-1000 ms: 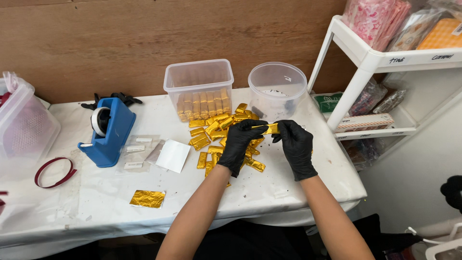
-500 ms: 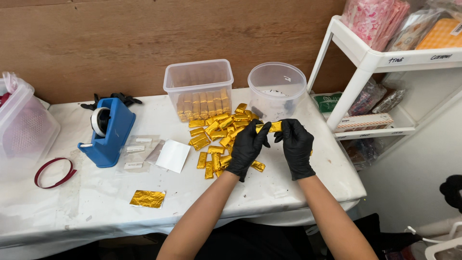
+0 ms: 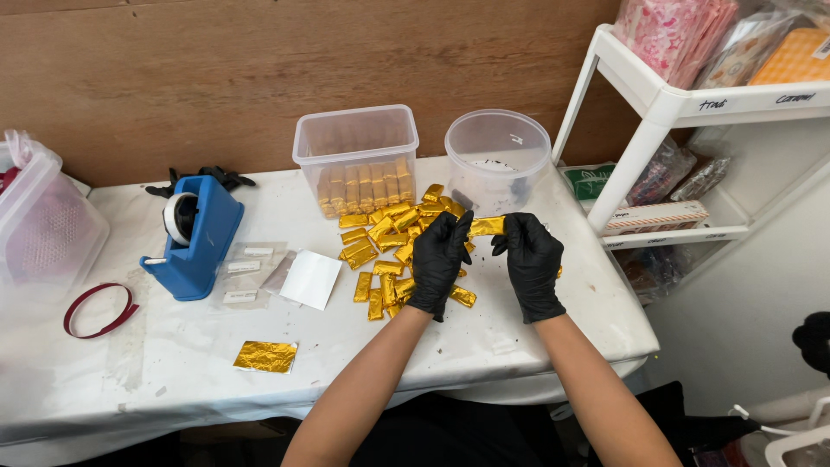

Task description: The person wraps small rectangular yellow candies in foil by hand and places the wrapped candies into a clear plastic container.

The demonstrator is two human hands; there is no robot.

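Both hands wear black gloves. My left hand (image 3: 438, 262) and my right hand (image 3: 531, 264) pinch the two ends of one small gold foil-wrapped bar (image 3: 486, 227), held just above the table. Under and around my left hand lies a loose pile of several gold foil-wrapped bars (image 3: 380, 246). Behind the pile stands a clear rectangular tub (image 3: 355, 138) with more gold bars packed upright inside. Right of it sits a round clear tub (image 3: 497, 143), close to the held bar.
A blue tape dispenser (image 3: 194, 238) stands at the left, with small clear bags (image 3: 242, 264), a white card (image 3: 311, 278), a flat gold foil sheet (image 3: 265, 355) and a red ring (image 3: 99, 310). A clear bin (image 3: 43, 229) sits far left. A white shelf rack (image 3: 683, 104) stands right.
Both hands have stayed over the pile with the gold bar between them; the fingers shifted slightly along the bar, which now sits level between the two hands.
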